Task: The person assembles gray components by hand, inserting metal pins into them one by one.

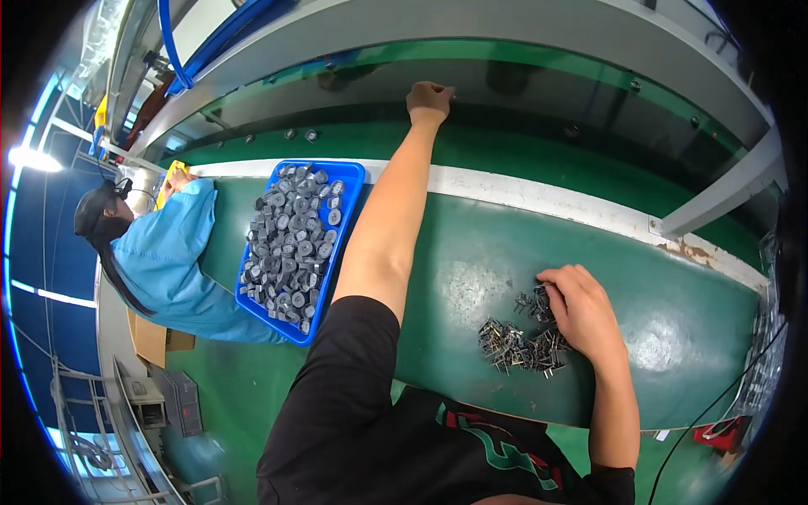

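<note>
My left hand (428, 99) reaches far out over the green conveyor belt (497, 151), its fingers curled closed. Whatever they hold is too small to make out. At the right, my right hand (582, 310) rests on the green worktable (454, 252) with bent fingers drawn together. Its thumb and fingertips touch a loose pile of small dark parts with metal pins (523, 347); a part within the fingers cannot be told apart. Left of my left forearm sits a blue tray (358, 172) heaped with grey, round-faced plastic pieces (290, 244).
Several small round parts (311, 135) lie spaced along the belt. A white rail (522, 189) divides belt from table. A metal post (724, 185) stands at the right. A co-worker in a blue smock (172, 244) works at the left, holding something yellow (171, 178).
</note>
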The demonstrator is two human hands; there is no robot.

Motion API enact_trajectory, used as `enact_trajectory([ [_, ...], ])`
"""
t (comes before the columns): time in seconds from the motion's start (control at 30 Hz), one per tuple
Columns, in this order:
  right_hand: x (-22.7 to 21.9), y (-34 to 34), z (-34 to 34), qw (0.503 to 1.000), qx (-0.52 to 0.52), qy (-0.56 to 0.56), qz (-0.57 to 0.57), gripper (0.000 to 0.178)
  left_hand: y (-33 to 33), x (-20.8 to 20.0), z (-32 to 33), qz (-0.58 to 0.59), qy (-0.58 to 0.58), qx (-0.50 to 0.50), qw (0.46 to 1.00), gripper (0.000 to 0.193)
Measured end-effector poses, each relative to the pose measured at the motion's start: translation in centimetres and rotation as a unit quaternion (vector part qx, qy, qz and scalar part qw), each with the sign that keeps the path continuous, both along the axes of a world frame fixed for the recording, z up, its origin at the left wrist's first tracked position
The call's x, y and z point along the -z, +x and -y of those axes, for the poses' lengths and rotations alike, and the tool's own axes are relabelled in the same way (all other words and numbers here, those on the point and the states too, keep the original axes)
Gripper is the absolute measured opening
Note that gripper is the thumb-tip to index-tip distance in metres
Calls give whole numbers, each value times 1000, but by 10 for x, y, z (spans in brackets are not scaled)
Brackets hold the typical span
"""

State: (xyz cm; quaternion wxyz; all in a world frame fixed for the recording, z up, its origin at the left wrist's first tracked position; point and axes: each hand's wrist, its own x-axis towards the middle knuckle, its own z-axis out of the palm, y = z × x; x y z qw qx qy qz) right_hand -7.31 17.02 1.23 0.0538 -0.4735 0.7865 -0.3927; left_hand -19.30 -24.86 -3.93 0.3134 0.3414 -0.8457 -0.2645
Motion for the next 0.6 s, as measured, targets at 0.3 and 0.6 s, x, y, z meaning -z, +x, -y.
enact_trajectory([
  [0.3, -3, -8, -2, 996, -43, 55, -62, 22, 103, -22, 140, 426, -172, -185, 869, 50],
  [0.6, 5, -18, -17, 998, -32, 35, -28, 14, 135, -18, 126, 228, -99, 17, 968, 33],
])
